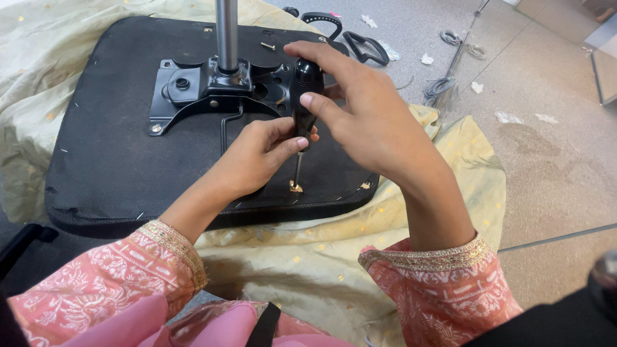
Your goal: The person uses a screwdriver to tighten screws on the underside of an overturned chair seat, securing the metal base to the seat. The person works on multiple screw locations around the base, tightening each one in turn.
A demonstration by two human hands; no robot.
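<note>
Black fabric covers the one upturned chair seat, which lies on a pale yellow-green cloth spread over the grey floor. One black metal plate is bolted to the seat's underside, and one silver post rises from its middle. One loose screw lies on the seat just beyond the plate.

Two hands work near the seat's front edge. The right hand has its fingers wrapped round the black handle of the single screwdriver, which stands nearly upright with its thin shaft pointing down at the seat. The left hand sits lower, its fingers pinched round the bottom of the handle where the shaft begins. The tip meets one small brass-coloured fitting on the seat fabric; a second like it shows at the seat's right edge.

Two black plastic armrest pieces lie on the floor beyond the seat, near coiled grey cables and several scraps of white paper. The hands hide part of the plate's right side.
</note>
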